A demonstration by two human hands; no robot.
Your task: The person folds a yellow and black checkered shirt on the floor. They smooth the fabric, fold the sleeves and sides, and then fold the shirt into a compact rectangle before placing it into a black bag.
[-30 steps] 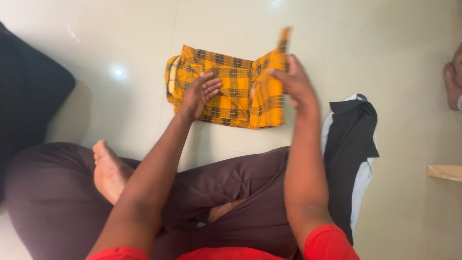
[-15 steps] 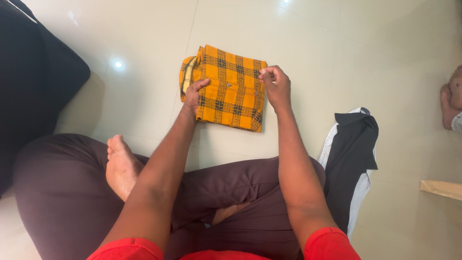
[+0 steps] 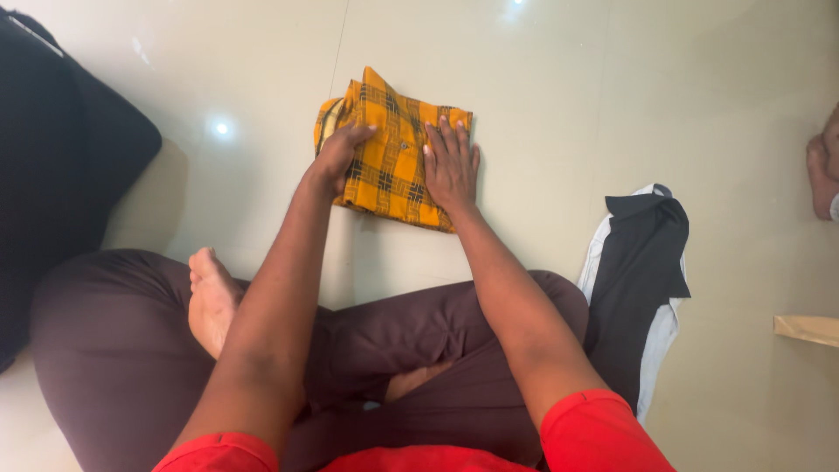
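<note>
A folded yellow shirt with a black check pattern [image 3: 390,157] lies on the pale tiled floor in front of my crossed legs. My left hand [image 3: 336,157] grips the shirt's left edge, fingers curled over the fabric. My right hand [image 3: 450,166] lies flat on the right half of the shirt, fingers spread and pressing down. The shirt is folded into a compact rectangle, with its collar at the far left.
A black and white garment [image 3: 642,280] lies crumpled on the floor to my right, beside my knee. A large black cushion [image 3: 61,166] fills the left edge. Another person's foot [image 3: 823,162] shows at the right edge, with a tan board [image 3: 808,329] below it.
My right hand folded the shirt's right part over to the left, let go of the fabric and now presses flat on it. The left hand shifted to the left edge.
</note>
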